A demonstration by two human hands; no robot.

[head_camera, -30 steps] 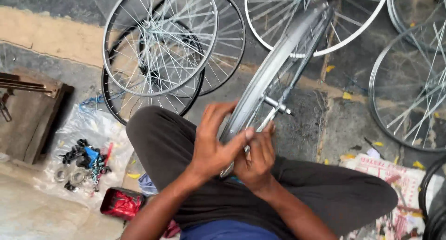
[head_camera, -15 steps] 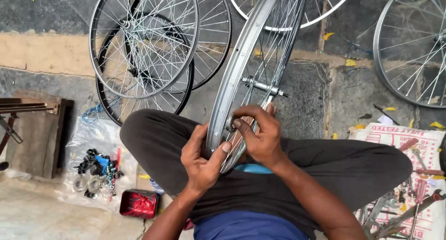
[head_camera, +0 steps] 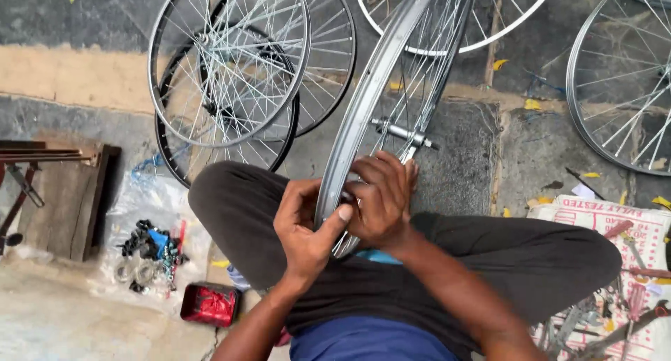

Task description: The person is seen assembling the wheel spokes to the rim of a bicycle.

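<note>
Fingers, head view: those of the left hand (head_camera: 305, 225) curl round the near edge of the bicycle wheel (head_camera: 363, 109), thumb pressed flat on the rim's outer face; those of the right hand (head_camera: 381, 197) close over the rim from the other side, tips tucked in among the spokes. Both hands are clamped on the wheel.
Wheel's place: it stands on edge between the two hands, its lowest part down by the palms over the lap, and it rises away beyond the fingertips toward the top of the picture.
Hub: the axle (head_camera: 405, 132) juts out just past the right fingers, apart from them.
How it handles, as I judge: a bare metal rim with thin wire spokes, so light for its size, stiff round the hoop, and smooth enough to slip. Spokes would bend if squeezed hard.
Where to hold: on the rim, as now, a hand each side, or at the axle; not by a single spoke.
Left of the left fingers: a clear bag of small black parts (head_camera: 147, 253) and a red tin (head_camera: 210, 305) on the floor.
Beyond the fingertips: more spoked wheels (head_camera: 231, 60) lie on the ground, well apart from the hands.
Right of the right fingers: a printed sack (head_camera: 615, 225) carrying tools.
</note>
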